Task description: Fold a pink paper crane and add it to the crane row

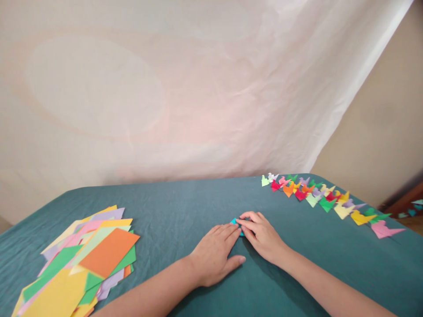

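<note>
A small turquoise folded paper piece (235,221) lies on the teal tablecloth (172,211), mostly hidden under my fingers. My left hand (216,253) lies flat on the cloth, fingers stretched forward onto the paper, thumb out to the right. My right hand (261,233) rests beside it with fingers together, pressing the paper's right edge. The fingertips of both hands meet over the piece.
A loose pile of coloured paper sheets (82,259), an orange one on top, lies at the near left. A row of several small folded paper figures (325,199) in many colours runs along the far right edge. A pale wrinkled sheet (185,88) hangs behind the table.
</note>
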The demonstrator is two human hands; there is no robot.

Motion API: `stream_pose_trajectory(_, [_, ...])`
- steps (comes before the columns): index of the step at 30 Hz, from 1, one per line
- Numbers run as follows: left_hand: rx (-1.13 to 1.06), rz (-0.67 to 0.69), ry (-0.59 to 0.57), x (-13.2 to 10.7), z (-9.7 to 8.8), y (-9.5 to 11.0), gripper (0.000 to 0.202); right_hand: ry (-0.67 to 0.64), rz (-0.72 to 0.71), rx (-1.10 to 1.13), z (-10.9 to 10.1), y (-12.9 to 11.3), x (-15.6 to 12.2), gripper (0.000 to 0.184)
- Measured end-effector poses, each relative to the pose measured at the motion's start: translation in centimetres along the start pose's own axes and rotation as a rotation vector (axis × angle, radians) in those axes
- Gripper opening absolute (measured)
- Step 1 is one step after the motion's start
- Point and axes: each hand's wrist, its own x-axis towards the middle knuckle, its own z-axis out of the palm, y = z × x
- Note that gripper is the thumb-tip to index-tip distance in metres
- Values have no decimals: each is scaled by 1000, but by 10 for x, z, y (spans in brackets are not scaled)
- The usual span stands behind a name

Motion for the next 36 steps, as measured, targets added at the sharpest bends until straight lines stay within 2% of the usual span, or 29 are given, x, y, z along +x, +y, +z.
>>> stream_pose_trajectory(8, [-13, 32, 49, 3, 0, -8, 50, -14, 13, -3, 0, 0, 0, 33])
stream_pose_trajectory(17, [21, 36, 50, 2, -1, -10, 46, -20, 13, -11, -1, -1, 1, 33])
stream_pose_trajectory(24, [53, 70, 43, 5, -4, -12, 46, 12, -13, 12, -2, -1, 0, 29])
stream_pose_trajectory(29, [70, 66, 50, 7, -5, -11, 44, 81, -50, -52, -14, -11, -3, 27])
stream_pose_trajectory(36, [67, 68, 58, 8, -4, -12, 41, -29, -184, -121, -21, -20, -16, 24])
